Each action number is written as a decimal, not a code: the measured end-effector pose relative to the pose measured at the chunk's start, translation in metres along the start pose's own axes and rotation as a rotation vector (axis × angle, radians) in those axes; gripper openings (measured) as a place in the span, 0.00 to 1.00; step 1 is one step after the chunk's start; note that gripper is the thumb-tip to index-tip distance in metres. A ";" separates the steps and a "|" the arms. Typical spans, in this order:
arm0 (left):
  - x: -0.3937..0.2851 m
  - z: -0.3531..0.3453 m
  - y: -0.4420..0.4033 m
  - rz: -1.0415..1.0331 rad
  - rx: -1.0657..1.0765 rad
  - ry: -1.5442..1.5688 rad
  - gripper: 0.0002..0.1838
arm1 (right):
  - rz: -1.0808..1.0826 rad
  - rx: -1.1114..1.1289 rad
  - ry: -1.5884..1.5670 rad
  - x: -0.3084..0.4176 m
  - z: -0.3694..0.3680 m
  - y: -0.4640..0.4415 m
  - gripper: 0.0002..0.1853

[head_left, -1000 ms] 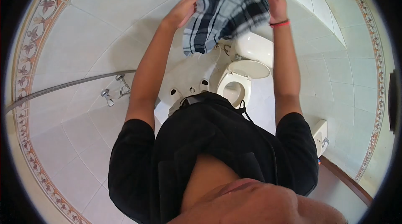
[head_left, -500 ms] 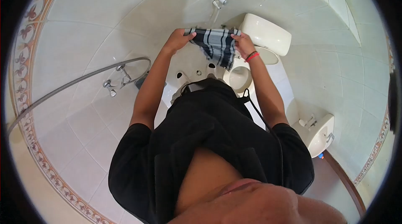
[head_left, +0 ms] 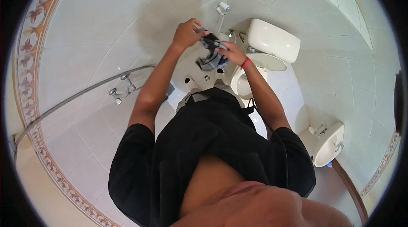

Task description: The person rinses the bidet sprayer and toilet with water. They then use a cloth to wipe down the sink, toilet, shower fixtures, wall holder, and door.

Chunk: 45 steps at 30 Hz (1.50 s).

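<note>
A black, white and grey plaid cloth (head_left: 214, 60) hangs bunched and folded between my two hands, above the floor. My left hand (head_left: 189, 34) pinches its upper end between thumb and fingers. Lower and to the right, my right hand (head_left: 233, 53) grips the cloth's side, with a red band and a dark band on the wrist. Whether it is a garment or a plain piece of fabric, I cannot tell. My feet in pale slippers (head_left: 191, 82) show below it.
A toilet (head_left: 241, 86) with its lid raised stands right of the cloth. Behind it is the cistern (head_left: 274, 40). A hand sprayer (head_left: 224, 7) hangs on the wall. Left are a shower tap (head_left: 123, 89) and hose (head_left: 85, 92). A washbasin (head_left: 329, 146) is at far right.
The cloth was stretched wide between my hands and is now bunched. My right hand has moved left and slightly down, towards my left hand, which has shifted slightly right.
</note>
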<state>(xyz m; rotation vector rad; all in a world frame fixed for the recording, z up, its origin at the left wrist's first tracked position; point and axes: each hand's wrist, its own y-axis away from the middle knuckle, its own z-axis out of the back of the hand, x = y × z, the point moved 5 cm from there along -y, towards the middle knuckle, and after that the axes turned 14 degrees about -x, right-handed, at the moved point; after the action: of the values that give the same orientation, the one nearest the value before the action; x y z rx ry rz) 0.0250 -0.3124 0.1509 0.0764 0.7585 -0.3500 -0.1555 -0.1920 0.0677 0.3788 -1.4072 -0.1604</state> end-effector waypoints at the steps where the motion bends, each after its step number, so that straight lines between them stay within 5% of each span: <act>1: -0.003 -0.007 -0.002 -0.025 -0.119 0.077 0.21 | -0.020 -0.135 -0.305 -0.022 0.006 0.003 0.22; 5: -0.017 -0.052 -0.024 -0.057 -0.184 0.207 0.19 | -0.204 -0.641 -0.941 -0.047 0.049 0.018 0.27; 8: -0.031 -0.072 -0.058 -0.236 -0.203 0.162 0.25 | -0.101 -0.574 -1.265 -0.030 0.069 0.001 0.29; 10: -0.020 -0.094 -0.087 -0.356 -0.208 0.092 0.25 | -0.047 -0.759 -1.242 -0.044 0.073 -0.047 0.28; 13: -0.010 -0.105 -0.112 -0.450 -0.209 0.001 0.22 | 0.130 -1.099 -0.048 -0.026 0.084 -0.112 0.23; 16: -0.010 -0.108 -0.118 -0.453 -0.214 -0.044 0.16 | 0.305 -1.335 -0.117 -0.010 0.058 -0.136 0.21; 19: -0.012 -0.104 -0.121 -0.457 -0.201 -0.073 0.15 | 0.042 -1.236 -0.112 -0.015 0.053 -0.138 0.19; 22: -0.006 -0.109 -0.115 -0.451 -0.179 -0.037 0.15 | 0.208 -1.454 0.065 -0.005 0.066 -0.136 0.21; 26: -0.012 -0.100 -0.113 -0.463 -0.195 -0.030 0.15 | 0.553 -1.402 0.239 0.014 0.057 -0.111 0.10; 27: -0.014 -0.100 -0.119 -0.475 -0.213 -0.028 0.14 | 0.385 -1.309 0.180 0.011 0.065 -0.117 0.09; 31: -0.012 -0.108 -0.119 -0.490 -0.246 -0.016 0.14 | 0.729 -1.432 0.402 0.032 0.052 -0.103 0.09; 34: -0.006 -0.108 -0.120 -0.467 -0.231 -0.033 0.15 | 0.539 -1.215 0.356 0.015 0.075 -0.116 0.07; 35: -0.007 -0.112 -0.118 -0.451 -0.216 -0.029 0.15 | 0.436 -1.341 0.296 0.014 0.083 -0.121 0.07; 39: -0.021 -0.100 -0.120 -0.362 -0.143 -0.104 0.16 | 0.683 -1.396 0.338 0.008 0.049 -0.109 0.05; 42: -0.005 -0.109 -0.111 -0.418 -0.201 -0.023 0.15 | 0.470 -1.292 0.394 -0.033 0.058 -0.108 0.05; 45: -0.004 -0.114 -0.123 -0.429 -0.228 -0.003 0.15 | 0.161 -1.343 0.120 -0.060 0.074 -0.093 0.07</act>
<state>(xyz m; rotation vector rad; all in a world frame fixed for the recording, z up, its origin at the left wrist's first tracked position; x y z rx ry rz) -0.0944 -0.4045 0.0783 -0.3056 0.8052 -0.6676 -0.2270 -0.2702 -0.0126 -0.8172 -0.9389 -0.8619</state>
